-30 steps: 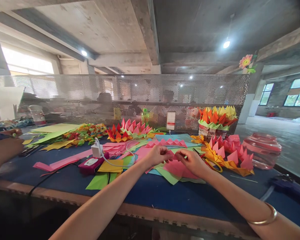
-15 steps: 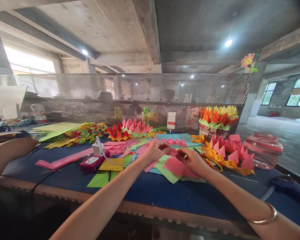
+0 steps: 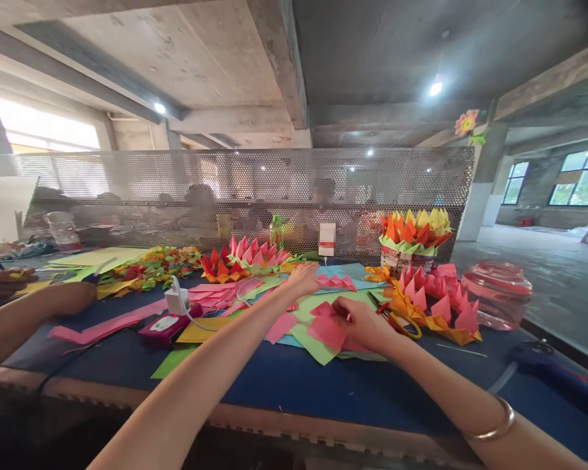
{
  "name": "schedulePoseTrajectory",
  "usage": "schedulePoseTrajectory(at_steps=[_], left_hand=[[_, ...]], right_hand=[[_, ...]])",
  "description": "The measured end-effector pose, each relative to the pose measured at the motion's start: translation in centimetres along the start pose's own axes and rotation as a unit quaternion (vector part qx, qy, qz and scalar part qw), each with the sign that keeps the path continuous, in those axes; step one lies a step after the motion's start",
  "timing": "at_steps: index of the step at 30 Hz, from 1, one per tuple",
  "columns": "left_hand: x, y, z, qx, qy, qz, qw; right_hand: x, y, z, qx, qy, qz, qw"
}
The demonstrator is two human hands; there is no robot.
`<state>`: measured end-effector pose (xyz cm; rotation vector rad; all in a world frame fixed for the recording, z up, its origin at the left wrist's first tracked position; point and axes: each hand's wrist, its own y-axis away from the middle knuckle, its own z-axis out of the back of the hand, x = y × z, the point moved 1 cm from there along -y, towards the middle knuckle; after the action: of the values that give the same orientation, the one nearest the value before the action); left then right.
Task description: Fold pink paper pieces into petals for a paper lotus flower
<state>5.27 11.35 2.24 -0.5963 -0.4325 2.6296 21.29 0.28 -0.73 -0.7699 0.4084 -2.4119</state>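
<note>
Head view, and our right hand point(image 3: 365, 321) pinches a small pink paper point(image 3: 322, 309) just over a green sheet point(image 3: 319, 354). Our left hand point(image 3: 302, 279) is out farther, beside a row of pink folded points point(image 3: 338, 282); whether it holds anything, we cannot tell! Beside our right hand lie yellow-handled scissors point(image 3: 396, 320), then orange-and-pink paper petals point(image 3: 440, 307), and farther right a clear pink jar point(image 3: 497, 297), all on the blue surface point(image 3: 313, 385).

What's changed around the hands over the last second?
The left hand has parted from the right hand and moved forward, toward the blue sheet. The right hand has dipped slightly, with a pink piece at its fingertips. At far left, another person's hand has moved rightward. The scissors and pink jar stayed put.
</note>
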Motion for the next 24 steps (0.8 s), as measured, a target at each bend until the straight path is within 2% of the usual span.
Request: schedulePoseTrajectory(at_steps=[5, 10, 13, 17, 21, 24], left_hand=[[-0.1, -1.5, -1.7, 0.028, -0.033, 0.016, 0.999], [-0.2, -1.5, -1.5, 0.032, -0.041, 0.024, 0.998], [-0.7, -1.5, -0.1, 0.029, -0.031, 0.010, 0.999], [-1.2, -1.1, 3.0, 0.030, 0.001, -0.015, 0.999], [-1.0, 1.1, 6.1, 0.056, 0.052, -0.043, 0.996], [-0.5, 3.1, 7.3, 0.071, 0.093, -0.060, 0.991]], right_hand=[[0.0, 0.0, 0.1, -0.001, 0.008, 0.007, 1.000], [-0.4, -0.3, 0.5, -0.008, 0.002, 0.015, 1.000], [-0.6, -0.4, 0.5, -0.006, -0.001, 0.013, 1.000], [-1.0, -0.5, 0.3, 0.001, 0.000, 0.000, 1.000], [-1.7, -0.3, 0.6, 0.039, -0.013, -0.011, 0.999], [-2.2, -0.1, 1.2, 0.075, -0.031, -0.020, 0.996]])
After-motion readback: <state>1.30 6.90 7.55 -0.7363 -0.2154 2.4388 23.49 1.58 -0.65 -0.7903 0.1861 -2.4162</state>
